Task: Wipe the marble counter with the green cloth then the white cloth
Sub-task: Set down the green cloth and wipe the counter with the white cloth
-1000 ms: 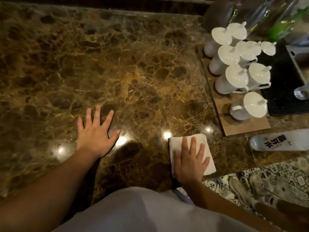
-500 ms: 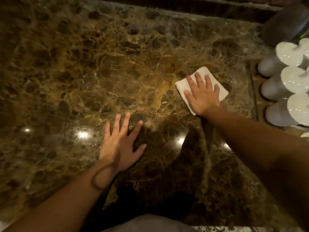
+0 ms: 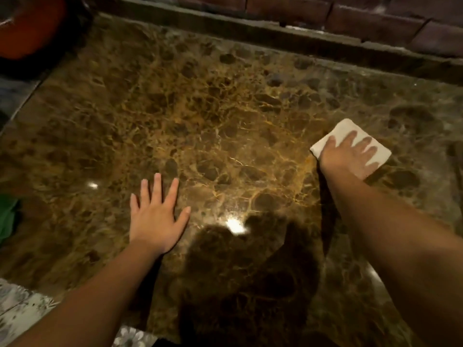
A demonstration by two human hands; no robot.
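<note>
The brown marble counter [image 3: 225,116] fills most of the view. My right hand [image 3: 348,156] lies flat on a folded white cloth [image 3: 344,128] at the right side of the counter, fingers spread and pressing it onto the stone. My left hand [image 3: 156,216] rests palm down on the bare marble near the front middle, fingers apart, holding nothing. A piece of green cloth [image 3: 6,216] shows at the far left edge, well away from both hands.
A raised stone ledge [image 3: 275,28] and a brick wall [image 3: 375,18] run along the back of the counter. A red-orange round object [image 3: 27,23] sits at the back left corner. Patterned floor tiles [image 3: 22,304] show below the front edge.
My right hand has slid the white cloth from the front edge out to the far right of the counter. The view has swung left, so the white pots have left the frame. My left hand stays planted.
</note>
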